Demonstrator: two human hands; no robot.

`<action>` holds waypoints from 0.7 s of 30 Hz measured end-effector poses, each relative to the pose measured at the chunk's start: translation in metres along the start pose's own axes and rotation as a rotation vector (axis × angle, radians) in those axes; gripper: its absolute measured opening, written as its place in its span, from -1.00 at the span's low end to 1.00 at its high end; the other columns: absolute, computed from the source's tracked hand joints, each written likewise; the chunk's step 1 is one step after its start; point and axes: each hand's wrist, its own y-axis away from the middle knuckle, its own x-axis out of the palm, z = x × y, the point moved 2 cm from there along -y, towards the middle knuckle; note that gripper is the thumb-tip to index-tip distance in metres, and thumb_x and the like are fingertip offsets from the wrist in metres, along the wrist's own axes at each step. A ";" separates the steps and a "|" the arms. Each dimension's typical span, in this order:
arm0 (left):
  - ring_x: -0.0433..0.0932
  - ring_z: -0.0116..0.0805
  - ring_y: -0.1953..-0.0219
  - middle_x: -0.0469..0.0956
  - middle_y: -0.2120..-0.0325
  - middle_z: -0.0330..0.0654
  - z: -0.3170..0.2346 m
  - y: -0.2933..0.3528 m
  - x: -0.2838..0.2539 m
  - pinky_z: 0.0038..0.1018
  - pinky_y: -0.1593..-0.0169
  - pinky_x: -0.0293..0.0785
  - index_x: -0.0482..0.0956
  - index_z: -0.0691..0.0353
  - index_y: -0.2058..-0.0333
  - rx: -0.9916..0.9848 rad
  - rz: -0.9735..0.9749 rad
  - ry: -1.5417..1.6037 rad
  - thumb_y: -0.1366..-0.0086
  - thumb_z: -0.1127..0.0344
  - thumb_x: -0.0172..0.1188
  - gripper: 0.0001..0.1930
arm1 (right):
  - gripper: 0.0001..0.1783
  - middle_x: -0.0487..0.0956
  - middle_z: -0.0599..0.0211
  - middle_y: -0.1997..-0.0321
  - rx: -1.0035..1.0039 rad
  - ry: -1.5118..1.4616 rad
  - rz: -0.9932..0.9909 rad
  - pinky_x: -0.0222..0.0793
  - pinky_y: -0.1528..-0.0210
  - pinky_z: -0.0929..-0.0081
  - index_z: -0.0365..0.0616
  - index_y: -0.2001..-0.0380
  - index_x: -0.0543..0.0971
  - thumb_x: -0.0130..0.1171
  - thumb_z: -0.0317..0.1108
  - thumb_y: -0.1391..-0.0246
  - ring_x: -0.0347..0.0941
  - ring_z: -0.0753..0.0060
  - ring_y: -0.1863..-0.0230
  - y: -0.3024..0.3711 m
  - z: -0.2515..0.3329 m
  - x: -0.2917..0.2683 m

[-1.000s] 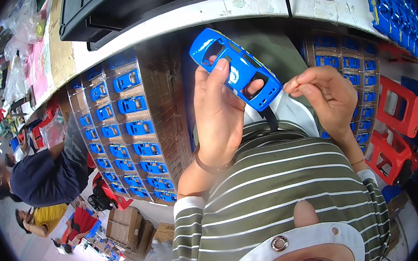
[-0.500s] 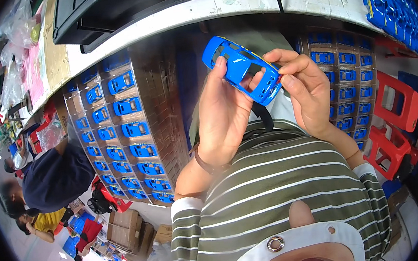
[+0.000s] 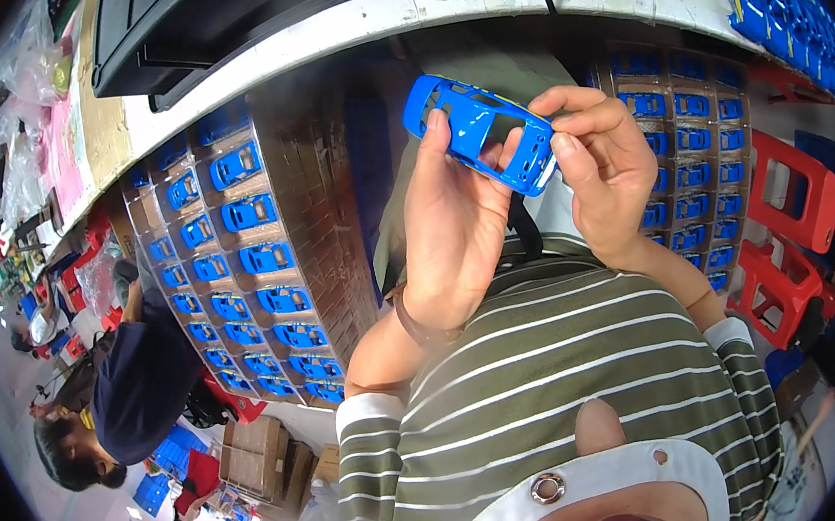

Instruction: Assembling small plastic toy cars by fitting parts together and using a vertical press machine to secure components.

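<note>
A glossy blue toy car body with open window holes is held up in front of my lap, tilted with one end toward the lower right. My left hand grips it from below, thumb on its near side and fingertips showing through a window opening. The thumb and fingers of my right hand close on the lower right end of the body. Whether a small part sits between those right fingertips is hidden.
Clear trays of blue car bodies are stacked at left, with more trays at right. A white table edge bearing a black bin runs across the far side. Red stools stand at right. A person in dark clothes is at left.
The car body has turned slightly in my hands, and its lower right end sits a little higher. My right fingers have shifted on that end. The person at left has leaned over.
</note>
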 end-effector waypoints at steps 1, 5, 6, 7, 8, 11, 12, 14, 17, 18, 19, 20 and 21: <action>0.50 -0.40 0.28 0.46 0.33 -0.20 0.001 0.000 0.001 -0.40 0.08 0.54 0.33 0.25 0.18 0.034 0.000 -0.018 -0.34 0.19 -0.01 -0.76 | -0.88 0.42 0.08 0.08 -0.054 0.063 0.016 0.39 0.19 0.60 -0.29 0.27 0.40 0.06 -0.56 -0.08 0.41 0.55 0.24 -0.001 -0.001 0.000; 0.50 -0.42 0.32 0.47 0.35 -0.22 0.004 -0.001 0.004 -0.42 0.11 0.54 0.34 0.24 0.20 -0.019 0.010 0.019 -0.34 0.18 0.00 -0.76 | -0.86 0.40 0.05 0.09 -0.188 0.117 0.034 0.37 0.18 0.59 -0.31 0.22 0.36 -0.02 -0.53 -0.13 0.39 0.51 0.22 -0.004 0.001 0.000; 0.50 -0.42 0.33 0.47 0.35 -0.22 0.003 -0.002 0.005 -0.43 0.12 0.54 0.34 0.23 0.20 -0.079 0.020 0.051 -0.33 0.18 0.01 -0.76 | -0.85 0.39 0.04 0.09 -0.228 0.157 0.052 0.37 0.18 0.58 -0.31 0.20 0.36 -0.04 -0.51 -0.15 0.39 0.49 0.20 -0.005 0.001 -0.001; 0.50 -0.44 0.34 0.48 0.37 -0.25 0.003 -0.004 0.003 -0.44 0.14 0.53 0.36 0.21 0.22 -0.146 -0.004 0.065 -0.33 0.17 0.01 -0.78 | -0.84 0.39 0.03 0.09 -0.268 0.197 0.069 0.37 0.17 0.57 -0.32 0.19 0.35 -0.07 -0.50 -0.16 0.38 0.48 0.19 -0.005 0.002 -0.002; 0.49 -0.37 0.25 0.49 0.30 -0.18 0.002 -0.005 -0.003 -0.39 0.07 0.49 0.37 0.24 0.19 -0.194 0.038 0.130 -0.33 0.17 0.00 -0.75 | -0.83 0.39 0.03 0.09 -0.286 0.170 0.078 0.37 0.16 0.55 -0.32 0.18 0.35 -0.10 -0.49 -0.18 0.37 0.46 0.17 -0.005 0.002 -0.001; 0.48 -0.20 0.06 0.50 0.15 -0.03 0.000 -0.008 -0.014 -0.28 -0.09 0.40 0.40 0.32 0.10 -0.299 0.113 0.247 -0.34 0.17 -0.03 -0.68 | -0.78 0.38 0.01 0.08 -0.323 0.110 0.111 0.36 0.13 0.50 -0.33 0.14 0.35 -0.16 -0.46 -0.19 0.36 0.41 0.11 -0.004 0.004 0.000; 0.48 -0.20 0.05 0.50 0.14 -0.03 0.000 -0.006 -0.013 -0.27 -0.09 0.40 0.40 0.32 0.09 -0.304 0.104 0.236 -0.34 0.17 -0.04 -0.67 | -0.76 0.38 0.00 0.06 -0.324 0.102 0.128 0.36 0.11 0.49 -0.33 0.12 0.36 -0.15 -0.47 -0.17 0.36 0.39 0.10 -0.005 0.003 -0.002; 0.48 -0.19 0.04 0.51 0.13 -0.03 -0.002 -0.003 -0.013 -0.25 -0.09 0.40 0.40 0.32 0.08 -0.341 0.105 0.237 -0.35 0.16 -0.05 -0.66 | -0.70 0.37 -0.02 0.01 -0.334 0.226 0.193 0.34 0.06 0.45 -0.32 0.07 0.36 -0.12 -0.46 -0.11 0.36 0.32 0.07 -0.006 0.004 -0.011; 0.50 -0.16 0.06 0.52 0.15 -0.03 -0.002 0.004 -0.010 -0.24 -0.05 0.44 0.41 0.31 0.06 -0.462 0.171 0.269 -0.35 0.15 -0.05 -0.65 | -0.46 0.33 0.03 -0.13 -0.396 0.569 0.293 0.23 -0.13 0.32 -0.26 -0.04 0.34 0.02 -0.36 0.08 0.31 0.12 -0.09 -0.020 0.004 -0.029; 0.51 -0.16 0.08 0.52 0.14 -0.02 -0.001 0.007 -0.009 -0.24 -0.03 0.46 0.42 0.31 0.06 -0.524 0.190 0.253 -0.35 0.14 -0.05 -0.64 | -0.46 0.33 0.03 -0.12 -0.363 0.573 0.361 0.25 -0.11 0.31 -0.25 -0.04 0.34 0.08 -0.35 0.08 0.31 0.13 -0.10 -0.024 0.005 -0.029; 0.52 -0.16 0.09 0.51 0.13 -0.01 -0.001 0.010 -0.007 -0.24 0.00 0.48 0.42 0.31 0.06 -0.583 0.210 0.236 -0.34 0.12 -0.06 -0.63 | -0.46 0.34 0.03 -0.11 -0.329 0.577 0.429 0.26 -0.10 0.30 -0.24 -0.03 0.35 0.13 -0.34 0.08 0.30 0.13 -0.11 -0.028 0.009 -0.030; 0.53 -0.17 0.10 0.52 0.14 -0.01 0.000 0.014 -0.006 -0.24 0.00 0.48 0.41 0.32 0.05 -0.622 0.204 0.211 -0.34 0.12 -0.06 -0.62 | -0.45 0.34 0.03 -0.10 -0.296 0.580 0.496 0.27 -0.08 0.30 -0.23 -0.02 0.35 0.19 -0.33 0.08 0.30 0.14 -0.12 -0.030 0.012 -0.031; 0.54 -0.18 0.12 0.52 0.15 0.00 0.002 0.017 -0.006 -0.24 0.00 0.48 0.40 0.33 0.04 -0.665 0.200 0.185 -0.34 0.12 -0.06 -0.60 | -0.40 0.38 0.08 -0.07 -0.213 0.598 0.571 0.26 -0.09 0.31 -0.20 0.00 0.37 0.30 -0.33 0.16 0.30 0.13 -0.13 -0.027 0.008 -0.035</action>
